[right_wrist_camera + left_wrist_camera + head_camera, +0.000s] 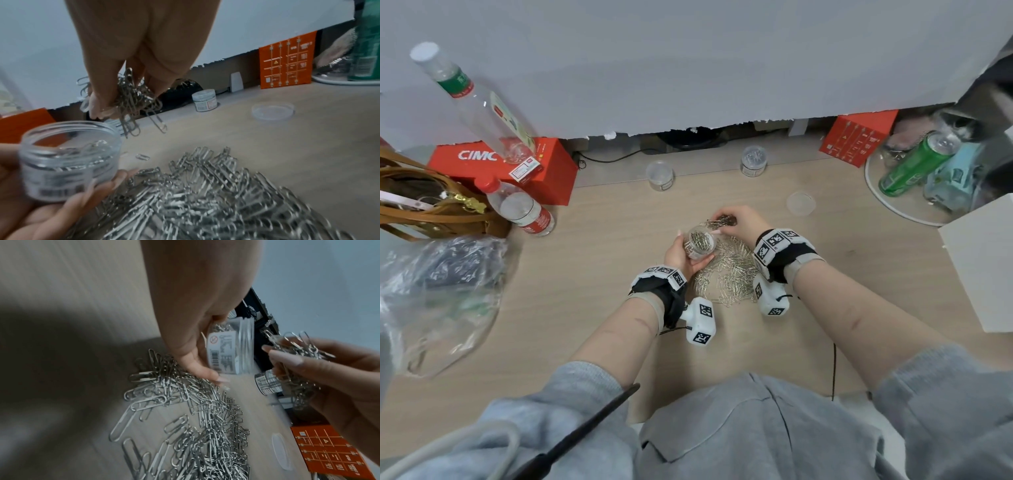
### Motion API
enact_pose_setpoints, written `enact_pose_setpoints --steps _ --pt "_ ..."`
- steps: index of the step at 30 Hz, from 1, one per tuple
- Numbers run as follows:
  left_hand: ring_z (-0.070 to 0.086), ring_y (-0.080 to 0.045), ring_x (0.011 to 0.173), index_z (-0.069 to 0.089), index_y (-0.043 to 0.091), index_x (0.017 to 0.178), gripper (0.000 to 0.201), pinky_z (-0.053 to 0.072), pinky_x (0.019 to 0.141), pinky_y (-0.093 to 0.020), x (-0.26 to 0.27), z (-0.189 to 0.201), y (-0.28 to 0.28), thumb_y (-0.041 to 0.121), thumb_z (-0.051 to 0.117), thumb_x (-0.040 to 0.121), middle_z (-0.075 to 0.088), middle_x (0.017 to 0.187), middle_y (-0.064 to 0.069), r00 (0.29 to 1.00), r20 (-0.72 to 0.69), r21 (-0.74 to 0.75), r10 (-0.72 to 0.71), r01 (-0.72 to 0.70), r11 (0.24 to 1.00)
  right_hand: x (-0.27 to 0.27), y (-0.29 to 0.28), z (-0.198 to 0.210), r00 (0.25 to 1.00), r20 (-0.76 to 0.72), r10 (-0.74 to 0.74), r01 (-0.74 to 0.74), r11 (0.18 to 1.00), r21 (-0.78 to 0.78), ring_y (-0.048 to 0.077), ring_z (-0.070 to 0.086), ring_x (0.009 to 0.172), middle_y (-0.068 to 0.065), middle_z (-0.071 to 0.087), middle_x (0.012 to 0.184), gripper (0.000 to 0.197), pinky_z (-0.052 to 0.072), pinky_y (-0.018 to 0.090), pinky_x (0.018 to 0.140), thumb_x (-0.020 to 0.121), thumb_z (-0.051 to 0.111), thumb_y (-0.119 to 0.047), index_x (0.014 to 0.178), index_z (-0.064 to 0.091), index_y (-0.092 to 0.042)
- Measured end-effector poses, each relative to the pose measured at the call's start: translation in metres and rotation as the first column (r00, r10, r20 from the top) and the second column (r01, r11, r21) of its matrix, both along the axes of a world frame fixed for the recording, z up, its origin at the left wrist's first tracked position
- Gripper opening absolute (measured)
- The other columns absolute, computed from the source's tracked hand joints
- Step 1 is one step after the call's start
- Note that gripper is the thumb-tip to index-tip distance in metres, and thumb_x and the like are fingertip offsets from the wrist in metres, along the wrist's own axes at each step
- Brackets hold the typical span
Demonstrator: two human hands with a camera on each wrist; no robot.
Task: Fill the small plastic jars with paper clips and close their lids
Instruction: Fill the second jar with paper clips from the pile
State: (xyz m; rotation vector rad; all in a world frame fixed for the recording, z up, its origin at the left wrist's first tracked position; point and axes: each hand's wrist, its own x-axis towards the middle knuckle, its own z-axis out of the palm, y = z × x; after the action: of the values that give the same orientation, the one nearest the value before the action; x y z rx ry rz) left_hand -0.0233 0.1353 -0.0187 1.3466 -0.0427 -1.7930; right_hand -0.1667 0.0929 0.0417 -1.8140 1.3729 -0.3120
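Hands: left (681,255) grips jar (69,160), right (739,219) pinches clips (131,99); barcode shows wrist-side only.

grey sleeves (592,383), black wristbands (671,294), perhaps fabric

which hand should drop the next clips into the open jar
Right. The right hand already pinches a bunch of paper clips just beyond the open jar, while the left hand grips that jar.
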Motion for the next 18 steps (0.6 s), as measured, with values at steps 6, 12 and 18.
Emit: enact_pose_setpoints --steps 6,12,18 --pt "0.069 -0.031 0.069 0.046 0.002 0.126 0.047 0.059 0.054 -0.036 -0.004 0.004 -0.002 0.038 0.036 0.099 0.061 0.099 -0.021 0.998 -0.059 -0.027 -0.034 0.033 0.999 0.017 -0.006 0.010 0.948 -0.193 0.254 -0.244 0.967 0.073 0.021 0.053 0.112 0.006 0.061 0.120 0.028 0.039 0.028 0.095 0.082 0.060 -0.001 0.109 0.063 -0.008" --pt "0.070 -0.030 0.063 0.036 -0.002 0.136 0.055 0.058 0.051 -0.035 -0.006 0.008 -0.002 0.039 0.033 0.100 0.060 0.097 -0.022 0.993 -0.105 -0.019 -0.056 0.055 0.998 0.025 -0.009 0.007 0.921 -0.229 0.316 -0.311 0.948 0.059 0.020 0.055 0.108 0.005 0.061 0.115 0.031 0.042 0.029 0.091 0.078 0.063 0.000 0.107 0.062 -0.012" --pt "0.070 -0.033 0.066 0.043 -0.001 0.131 0.050 0.059 0.057 -0.036 -0.003 0.008 0.000 0.037 0.031 0.101 0.059 0.103 -0.022 0.986 -0.154 -0.039 -0.066 0.061 0.997 0.022 -0.008 0.004 0.961 -0.121 0.248 -0.247 0.969 0.021 0.021 0.059 0.103 0.008 0.064 0.111 0.028 0.048 0.032 0.092 0.079 0.060 0.004 0.104 0.062 -0.008"
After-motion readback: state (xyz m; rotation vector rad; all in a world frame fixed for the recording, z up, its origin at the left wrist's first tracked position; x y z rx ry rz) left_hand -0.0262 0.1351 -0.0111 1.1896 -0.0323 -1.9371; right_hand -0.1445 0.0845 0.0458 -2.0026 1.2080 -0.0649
